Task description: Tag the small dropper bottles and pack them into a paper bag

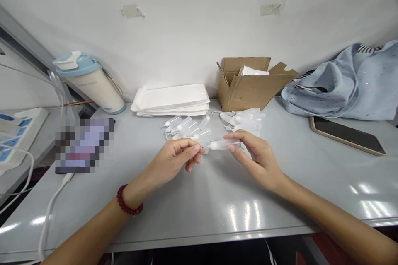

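Note:
Between the thumb and fingers of my right hand (256, 157) lies a small translucent bottle (225, 145), its narrow tip pointing left. My left hand (183, 153), with a red bead bracelet at the wrist, pinches at a thin piece by that tip; the piece is too small to make out fully. Behind my left hand a group of similar bottles (186, 126) lies on the grey table (199, 211). A second group of bottles (247, 121) rests behind my right hand, in front of the cardboard box.
White envelopes (174, 97) are stacked at the wall, beside an open cardboard box (248, 91). To the left are a tumbler (96, 85), a blurred phone (85, 145) with a cable and a power strip (23, 132). A phone (346, 134) and blue fabric bag (345, 85) lie right.

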`<state>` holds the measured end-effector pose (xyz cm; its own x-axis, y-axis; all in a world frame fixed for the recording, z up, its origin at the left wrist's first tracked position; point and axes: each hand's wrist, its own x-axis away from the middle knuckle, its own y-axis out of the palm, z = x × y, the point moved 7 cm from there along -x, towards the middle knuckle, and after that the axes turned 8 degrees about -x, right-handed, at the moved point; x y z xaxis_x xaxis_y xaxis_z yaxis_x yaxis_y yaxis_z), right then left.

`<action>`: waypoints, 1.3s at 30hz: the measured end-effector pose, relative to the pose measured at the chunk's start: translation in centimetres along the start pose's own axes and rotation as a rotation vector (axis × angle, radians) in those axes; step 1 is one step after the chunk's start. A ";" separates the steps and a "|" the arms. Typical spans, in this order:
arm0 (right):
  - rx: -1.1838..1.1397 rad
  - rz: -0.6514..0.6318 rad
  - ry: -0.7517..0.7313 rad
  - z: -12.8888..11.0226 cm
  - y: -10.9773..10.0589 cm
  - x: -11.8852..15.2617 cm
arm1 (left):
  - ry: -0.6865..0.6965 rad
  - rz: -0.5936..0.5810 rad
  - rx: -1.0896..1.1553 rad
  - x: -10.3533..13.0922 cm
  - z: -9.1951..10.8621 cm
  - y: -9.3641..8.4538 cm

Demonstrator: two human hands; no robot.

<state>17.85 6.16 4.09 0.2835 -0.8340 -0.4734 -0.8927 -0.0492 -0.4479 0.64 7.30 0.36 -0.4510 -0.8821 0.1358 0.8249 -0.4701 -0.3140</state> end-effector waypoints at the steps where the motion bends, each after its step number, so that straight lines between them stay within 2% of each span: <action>1: -0.002 0.000 0.002 0.0 0.0 0.0 | 0.002 -0.002 0.007 0.0 0.0 0.0; 13: 0.008 -0.029 0.011 0.1 0.2 0.1 | 0.015 -0.014 0.058 -0.2 -0.1 0.1; 22: 0.088 -0.024 -0.092 -0.8 0.3 0.0 | 0.020 0.000 0.026 -0.1 -0.1 0.0; 30: 0.082 -0.098 -0.138 -1.0 0.9 0.2 | 0.027 0.014 -0.006 0.0 -0.1 0.0; 39: 0.055 -0.162 -0.116 -1.0 1.2 0.2 | 0.034 -0.061 0.042 0.1 -0.3 1.0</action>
<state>16.47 5.37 4.22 0.4635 -0.7485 -0.4742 -0.8124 -0.1452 -0.5648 1.31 6.72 -0.23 -0.5113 -0.8508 0.1212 0.8090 -0.5241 -0.2662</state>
